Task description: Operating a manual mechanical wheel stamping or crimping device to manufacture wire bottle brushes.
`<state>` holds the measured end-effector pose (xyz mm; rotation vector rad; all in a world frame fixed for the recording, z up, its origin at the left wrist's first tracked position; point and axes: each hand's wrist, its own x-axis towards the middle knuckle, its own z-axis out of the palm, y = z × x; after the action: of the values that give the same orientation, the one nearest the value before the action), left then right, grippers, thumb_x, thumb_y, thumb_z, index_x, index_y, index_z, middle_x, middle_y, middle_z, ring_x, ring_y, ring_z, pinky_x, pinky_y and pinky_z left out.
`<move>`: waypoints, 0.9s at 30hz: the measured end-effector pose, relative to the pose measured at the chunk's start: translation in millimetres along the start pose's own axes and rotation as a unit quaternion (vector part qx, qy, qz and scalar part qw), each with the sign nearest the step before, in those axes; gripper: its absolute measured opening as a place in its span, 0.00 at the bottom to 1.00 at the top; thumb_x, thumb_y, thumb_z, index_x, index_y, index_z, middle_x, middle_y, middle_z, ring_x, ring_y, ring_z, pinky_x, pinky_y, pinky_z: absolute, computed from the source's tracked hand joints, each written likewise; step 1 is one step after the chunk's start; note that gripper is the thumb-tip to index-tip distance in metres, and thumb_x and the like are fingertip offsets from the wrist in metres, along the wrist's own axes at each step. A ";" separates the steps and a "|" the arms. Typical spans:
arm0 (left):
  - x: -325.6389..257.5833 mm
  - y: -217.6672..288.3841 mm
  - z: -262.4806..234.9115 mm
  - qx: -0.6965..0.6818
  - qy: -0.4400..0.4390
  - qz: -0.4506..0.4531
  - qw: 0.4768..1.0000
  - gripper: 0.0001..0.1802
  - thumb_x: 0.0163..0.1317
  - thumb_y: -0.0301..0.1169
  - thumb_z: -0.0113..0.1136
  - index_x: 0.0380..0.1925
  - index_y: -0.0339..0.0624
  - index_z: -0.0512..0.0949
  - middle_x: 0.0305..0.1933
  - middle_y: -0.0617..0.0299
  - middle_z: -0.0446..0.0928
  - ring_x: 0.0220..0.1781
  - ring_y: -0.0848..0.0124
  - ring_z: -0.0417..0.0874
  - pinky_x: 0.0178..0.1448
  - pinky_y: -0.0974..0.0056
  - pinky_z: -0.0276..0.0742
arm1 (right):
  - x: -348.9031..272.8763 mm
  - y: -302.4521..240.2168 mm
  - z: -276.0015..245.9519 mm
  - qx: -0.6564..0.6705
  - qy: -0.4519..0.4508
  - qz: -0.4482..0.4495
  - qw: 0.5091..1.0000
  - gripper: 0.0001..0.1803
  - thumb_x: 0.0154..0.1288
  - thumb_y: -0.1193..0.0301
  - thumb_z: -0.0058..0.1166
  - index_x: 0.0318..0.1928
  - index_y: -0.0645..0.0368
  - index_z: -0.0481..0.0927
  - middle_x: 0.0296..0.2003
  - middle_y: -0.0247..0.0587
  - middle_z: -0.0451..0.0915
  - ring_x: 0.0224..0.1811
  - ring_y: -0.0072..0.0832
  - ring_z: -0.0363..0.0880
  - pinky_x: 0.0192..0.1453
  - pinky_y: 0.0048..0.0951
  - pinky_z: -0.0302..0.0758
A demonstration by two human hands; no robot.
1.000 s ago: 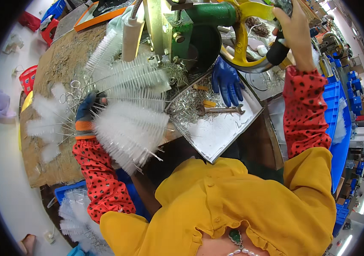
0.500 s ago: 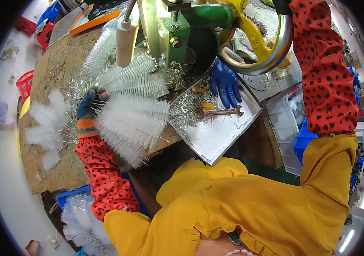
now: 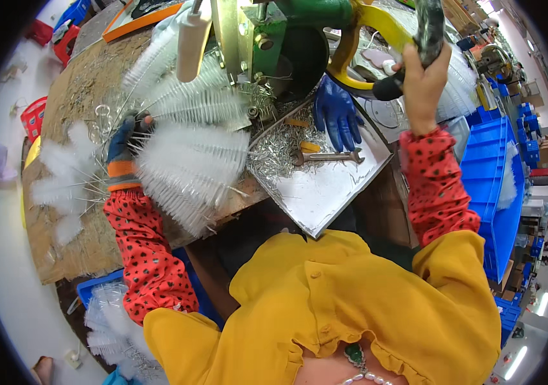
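My left hand, in a blue, grey and orange work glove, is closed around the wire stems of white bristle brushes fanned out to its right. Its fingertips show at the stems. At the upper right, my bare right hand is wrapped round the rim of a handwheel with yellow spokes. A black grip lies beside its fingers. The wheel joins a green metal press, whose lower part stands just beyond the brushes. More loose white brushes lie on the bench left of my left hand.
A white tray near me holds metal scraps, a wrench and a blue glove. A white cylindrical handle hangs by the press. Blue crates stand at the right; another bin of brushes is below the bench.
My right arm has swung down and inward as the handwheel turned, bringing my right hand into view on its rim. My left hand has shifted slightly left with the brushes.
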<state>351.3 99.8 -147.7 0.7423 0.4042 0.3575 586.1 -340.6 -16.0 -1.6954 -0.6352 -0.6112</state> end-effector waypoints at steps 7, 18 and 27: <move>-3.4 -7.5 -6.1 -0.050 0.036 0.076 0.995 0.16 0.63 0.30 0.57 0.51 0.39 0.73 0.47 0.49 0.80 0.49 0.58 0.82 0.55 0.53 0.78 | 123.4 -52.0 8.5 -0.310 -0.055 -0.324 0.892 0.14 0.57 0.68 0.53 0.39 0.68 0.73 0.23 0.40 0.77 0.18 0.27 0.76 0.20 0.25 0.72; -7.9 -9.5 -4.9 -0.054 0.053 0.105 0.992 0.18 0.65 0.28 0.53 0.55 0.38 0.69 0.50 0.47 0.78 0.50 0.57 0.81 0.56 0.51 0.78 | 225.4 -37.8 32.9 -0.209 -0.311 0.088 0.923 0.17 0.55 0.71 0.52 0.45 0.68 0.74 0.23 0.42 0.78 0.18 0.28 0.76 0.23 0.27 0.72; -2.1 -6.6 -3.5 -0.024 0.001 0.067 0.997 0.20 0.66 0.33 0.54 0.56 0.40 0.71 0.51 0.52 0.78 0.54 0.61 0.79 0.60 0.55 0.74 | -14.8 -28.5 26.7 0.054 0.074 -0.013 0.996 0.22 0.62 0.73 0.56 0.53 0.67 0.65 0.32 0.38 0.76 0.21 0.22 0.76 0.28 0.23 0.75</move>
<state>348.9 96.4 -154.2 0.7233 0.3466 0.4921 557.4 -310.6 -11.7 -1.5290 -0.5762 -0.7021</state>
